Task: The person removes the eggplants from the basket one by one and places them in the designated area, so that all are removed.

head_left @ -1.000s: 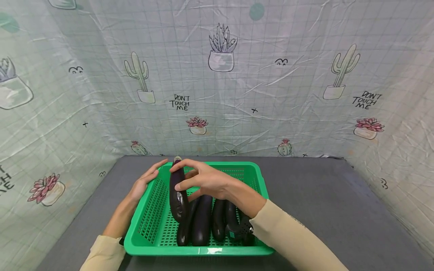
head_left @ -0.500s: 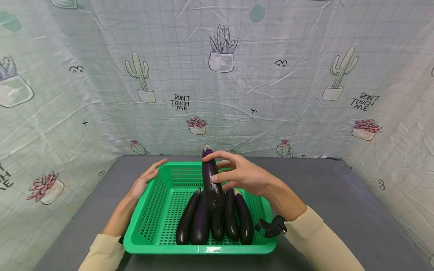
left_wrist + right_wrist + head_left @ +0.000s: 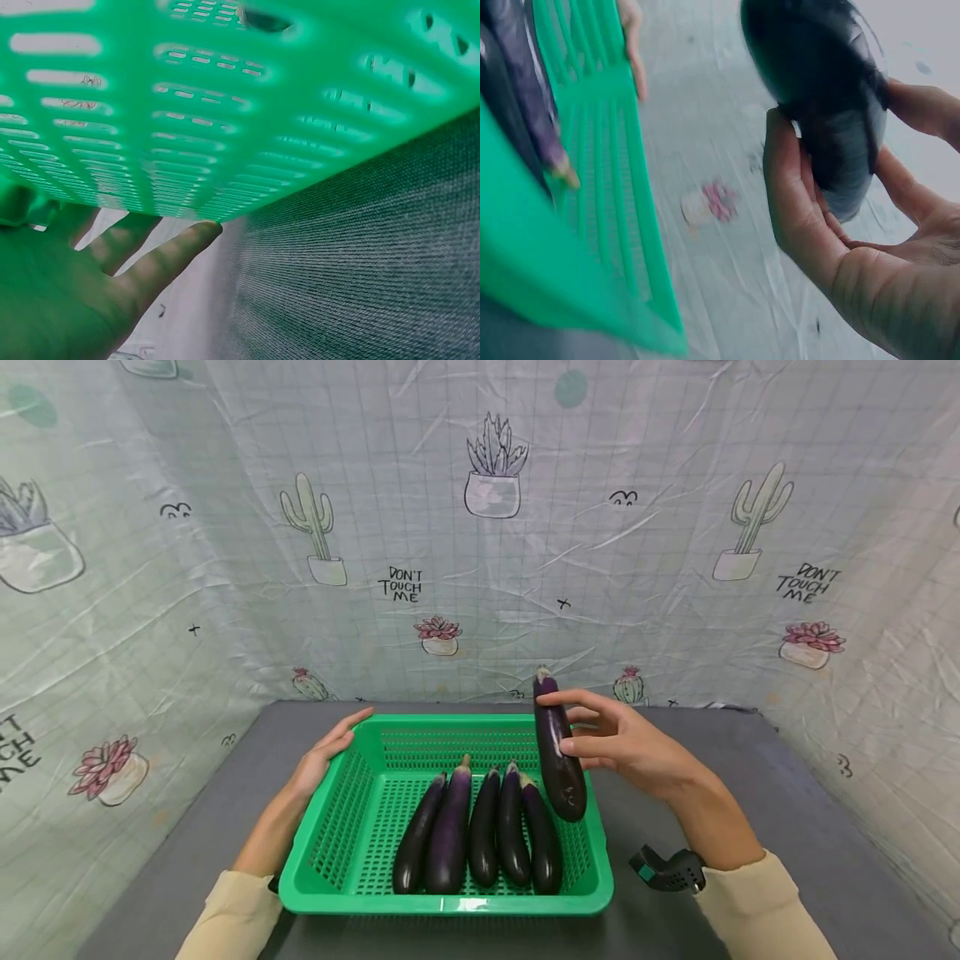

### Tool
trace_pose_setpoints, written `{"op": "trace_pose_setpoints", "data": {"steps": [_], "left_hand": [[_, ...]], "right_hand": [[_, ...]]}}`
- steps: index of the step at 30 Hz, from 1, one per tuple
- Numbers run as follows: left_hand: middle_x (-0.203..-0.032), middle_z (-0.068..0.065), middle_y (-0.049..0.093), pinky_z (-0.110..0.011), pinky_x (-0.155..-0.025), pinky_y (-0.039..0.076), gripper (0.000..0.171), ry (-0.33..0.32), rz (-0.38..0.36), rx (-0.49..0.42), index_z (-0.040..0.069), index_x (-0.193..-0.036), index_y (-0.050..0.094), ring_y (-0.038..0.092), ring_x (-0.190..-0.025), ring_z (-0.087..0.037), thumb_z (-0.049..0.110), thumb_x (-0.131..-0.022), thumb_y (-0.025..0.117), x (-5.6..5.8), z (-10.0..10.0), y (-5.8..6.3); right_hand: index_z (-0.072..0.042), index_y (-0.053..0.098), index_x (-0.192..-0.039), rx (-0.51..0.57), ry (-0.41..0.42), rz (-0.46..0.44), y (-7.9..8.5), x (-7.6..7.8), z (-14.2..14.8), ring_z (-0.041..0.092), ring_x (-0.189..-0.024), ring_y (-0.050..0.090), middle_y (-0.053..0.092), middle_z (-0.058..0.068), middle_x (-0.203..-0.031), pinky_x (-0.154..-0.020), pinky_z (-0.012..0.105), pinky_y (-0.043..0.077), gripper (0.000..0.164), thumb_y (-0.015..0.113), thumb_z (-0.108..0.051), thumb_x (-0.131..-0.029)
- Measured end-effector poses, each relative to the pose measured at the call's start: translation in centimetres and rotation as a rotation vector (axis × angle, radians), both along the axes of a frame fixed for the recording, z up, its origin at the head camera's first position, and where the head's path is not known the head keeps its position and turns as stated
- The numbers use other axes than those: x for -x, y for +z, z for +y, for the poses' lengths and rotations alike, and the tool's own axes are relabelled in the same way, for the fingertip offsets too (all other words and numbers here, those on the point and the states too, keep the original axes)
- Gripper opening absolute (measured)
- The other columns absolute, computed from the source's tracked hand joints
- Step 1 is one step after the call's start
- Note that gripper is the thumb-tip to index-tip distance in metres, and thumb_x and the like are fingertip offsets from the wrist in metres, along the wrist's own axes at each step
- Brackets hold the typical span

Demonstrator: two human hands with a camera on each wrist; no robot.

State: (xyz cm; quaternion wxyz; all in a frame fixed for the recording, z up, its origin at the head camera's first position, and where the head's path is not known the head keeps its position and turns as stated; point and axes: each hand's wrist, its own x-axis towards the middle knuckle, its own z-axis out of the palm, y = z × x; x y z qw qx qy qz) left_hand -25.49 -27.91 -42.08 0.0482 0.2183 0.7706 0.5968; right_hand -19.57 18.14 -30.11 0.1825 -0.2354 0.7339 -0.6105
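My right hand (image 3: 637,747) holds a glossy dark purple eggplant (image 3: 558,752) between thumb and fingers, stem end up and slightly tilted. It hangs over the right side of a green slotted plastic basket (image 3: 442,906). Close up in the right wrist view, fingers and thumb wrap round the held eggplant (image 3: 817,97). Several more eggplants (image 3: 448,839) lie side by side in the basket, stems toward the back. My left hand (image 3: 318,764) rests against the basket's left rim with straight fingers. From the left wrist, that hand (image 3: 97,285) lies along the slotted outer wall (image 3: 187,142).
The basket stands on a dark grey tabletop (image 3: 720,793). Behind and at both sides hangs a pale sheet (image 3: 555,552) printed with cacti and plants. A black band (image 3: 671,870) sits on my right wrist.
My right hand has carried the eggplant rightward across the basket, from its left part to above its right rim. The eggplants lying inside show more fully. My left hand stays at the left rim.
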Motion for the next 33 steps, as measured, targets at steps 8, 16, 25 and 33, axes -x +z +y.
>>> {"op": "trace_pose_setpoints", "data": {"steps": [8,16,25,33], "left_hand": [[-0.173,-0.021,0.006,-0.034,-0.115,0.032,0.055,0.02,-0.021,0.03,0.004,-0.165,0.018,0.024,-0.153,-0.041,0.027,-0.116,0.022,0.2,0.5,-0.1],[-0.16,-0.007,0.036,-0.022,-0.101,0.052,0.055,-0.072,-0.066,-0.125,0.003,-0.166,0.012,0.059,-0.127,-0.006,0.023,-0.116,0.023,0.3,0.1,-0.3],[-0.153,0.006,0.037,-0.019,-0.1,0.051,0.055,-0.083,-0.041,-0.139,0.0,-0.165,0.013,0.059,-0.126,-0.002,0.021,-0.116,0.023,0.3,-0.3,-0.3],[-0.151,0.007,0.041,-0.022,-0.1,0.054,0.055,-0.097,-0.062,-0.165,0.0,-0.165,0.011,0.061,-0.125,-0.005,0.021,-0.116,0.023,0.5,-0.2,-0.4]], "right_hand": [[-0.021,0.047,-0.155,-0.064,-0.098,0.069,-1.0,0.0,4.0,0.035,-0.137,0.048,0.031,0.022,-0.159,-0.103,0.049,0.049,0.055,0.064,-0.017,-0.103],[-0.021,0.045,-0.156,-0.056,-0.11,0.086,-1.4,0.9,6.9,0.021,-0.122,0.059,0.036,0.022,-0.151,-0.093,0.039,0.056,0.052,0.058,-0.012,-0.105],[-0.024,0.044,-0.156,-0.059,-0.144,0.061,-2.5,2.2,9.6,0.016,-0.115,0.06,0.03,0.023,-0.156,-0.087,0.035,0.056,0.052,0.055,-0.013,-0.107],[-0.02,0.041,-0.159,-0.095,-0.164,-0.019,-4.6,4.0,11.2,0.008,-0.127,0.048,0.004,0.023,-0.172,-0.089,0.033,0.054,0.055,0.058,-0.017,-0.107]]}}
